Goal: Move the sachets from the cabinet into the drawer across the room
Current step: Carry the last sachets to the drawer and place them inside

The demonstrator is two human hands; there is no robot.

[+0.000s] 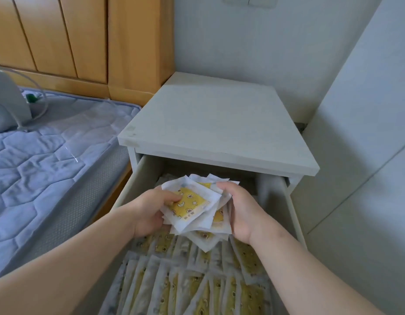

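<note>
A loose stack of white sachets with yellow printed centres is held between both hands above the open drawer. My left hand grips the stack's left side, thumb on top. On the stack's right side my right hand is closed. Below the hands, the front part of the drawer is packed with several rows of the same sachets standing on edge. The back of the drawer under the stack is mostly hidden.
The drawer belongs to a white nightstand set against the grey wall. A bed with a blue quilted mattress lies to the left, with a wooden headboard behind. A white wardrobe panel stands close on the right.
</note>
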